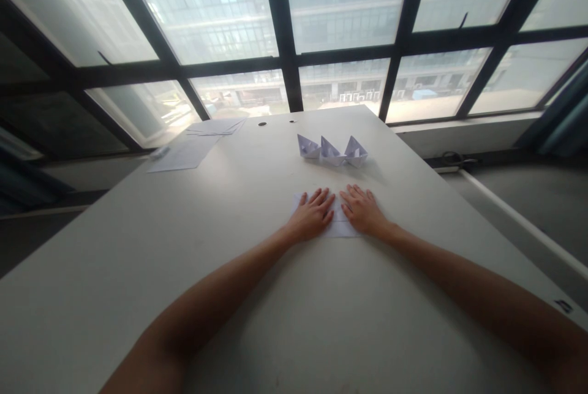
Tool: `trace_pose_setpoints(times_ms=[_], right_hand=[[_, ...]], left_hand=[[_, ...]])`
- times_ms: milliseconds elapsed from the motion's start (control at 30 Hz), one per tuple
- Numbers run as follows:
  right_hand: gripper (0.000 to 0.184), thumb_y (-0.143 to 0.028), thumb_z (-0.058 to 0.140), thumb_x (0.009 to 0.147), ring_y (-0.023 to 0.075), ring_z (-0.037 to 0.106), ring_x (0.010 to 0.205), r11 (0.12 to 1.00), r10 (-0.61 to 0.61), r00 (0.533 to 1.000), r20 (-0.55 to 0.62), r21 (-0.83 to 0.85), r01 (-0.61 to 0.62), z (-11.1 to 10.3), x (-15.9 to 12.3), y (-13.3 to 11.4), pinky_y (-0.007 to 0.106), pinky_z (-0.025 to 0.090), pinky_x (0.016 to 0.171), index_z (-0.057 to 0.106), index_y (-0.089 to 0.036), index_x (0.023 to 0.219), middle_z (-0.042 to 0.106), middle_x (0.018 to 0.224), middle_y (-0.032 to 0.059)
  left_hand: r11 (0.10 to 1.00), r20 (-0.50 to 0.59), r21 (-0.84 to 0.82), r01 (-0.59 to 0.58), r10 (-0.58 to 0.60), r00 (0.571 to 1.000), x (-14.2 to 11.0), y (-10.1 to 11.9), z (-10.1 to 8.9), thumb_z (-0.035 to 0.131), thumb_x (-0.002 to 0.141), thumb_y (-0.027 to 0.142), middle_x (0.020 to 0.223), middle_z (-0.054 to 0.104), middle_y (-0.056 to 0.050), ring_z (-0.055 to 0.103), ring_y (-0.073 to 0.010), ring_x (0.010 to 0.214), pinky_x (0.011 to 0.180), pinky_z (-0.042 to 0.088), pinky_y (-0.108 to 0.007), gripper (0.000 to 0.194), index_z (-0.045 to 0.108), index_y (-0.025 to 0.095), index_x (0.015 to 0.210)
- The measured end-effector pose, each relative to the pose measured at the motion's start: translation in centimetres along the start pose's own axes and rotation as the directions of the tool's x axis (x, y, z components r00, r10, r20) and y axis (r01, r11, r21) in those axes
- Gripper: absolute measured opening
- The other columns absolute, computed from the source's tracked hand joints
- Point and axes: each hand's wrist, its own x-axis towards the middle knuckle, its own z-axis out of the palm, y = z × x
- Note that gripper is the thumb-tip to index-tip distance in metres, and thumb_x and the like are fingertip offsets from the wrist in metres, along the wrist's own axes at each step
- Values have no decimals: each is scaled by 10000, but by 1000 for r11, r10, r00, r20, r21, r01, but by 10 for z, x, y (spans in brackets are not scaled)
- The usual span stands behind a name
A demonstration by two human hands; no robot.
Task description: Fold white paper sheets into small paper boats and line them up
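A sheet of white paper (342, 230) with a crease across it lies flat on the white table, partly covered by both hands. On its left part rests my left hand (313, 215), palm down with the fingers stretched out. My right hand (364, 210) lies flat over the right part, fingers spread and pointing away from me. A narrow gap separates the two hands, and paper shows between them. Just beyond the fingertips stand three folded paper boats, a left one (307, 147), a middle one (331, 152) and a right one (356, 151), side by side in a row.
Several loose white sheets (177, 156) lie at the table's far left. Two small dark holes, one of them (262, 124) further left, sit near the back edge of the table (220, 308). Large dark-framed windows rise behind. A dark cable (452, 158) is beyond the right edge.
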Motion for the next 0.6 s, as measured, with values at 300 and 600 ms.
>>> trace_pose_setpoints(times_ms=[300, 600], right_hand=[[496, -334, 351, 1005, 297, 270, 1475, 1000, -9, 1000, -26, 22, 9, 1, 0, 0, 544, 200, 1171, 465, -167, 1458, 357, 1580, 157], [502, -335, 344, 1006, 293, 260, 1478, 1000, -3, 1000, -11, 18, 3, 0, 0, 0, 540, 195, 1172, 453, -170, 1468, 341, 1588, 154]], left_hand=[[1000, 2, 2, 1, -1, 1000, 0, 0, -1, 246, 1037, 453, 1646, 181, -79, 135, -248, 1526, 1194, 154, -574, 572, 257, 230, 1564], [1000, 6, -4, -3, 3, 1000, 0, 0, -2, 250, 1036, 453, 1647, 180, -83, 130, -249, 1527, 1194, 148, -571, 572, 254, 234, 1564]])
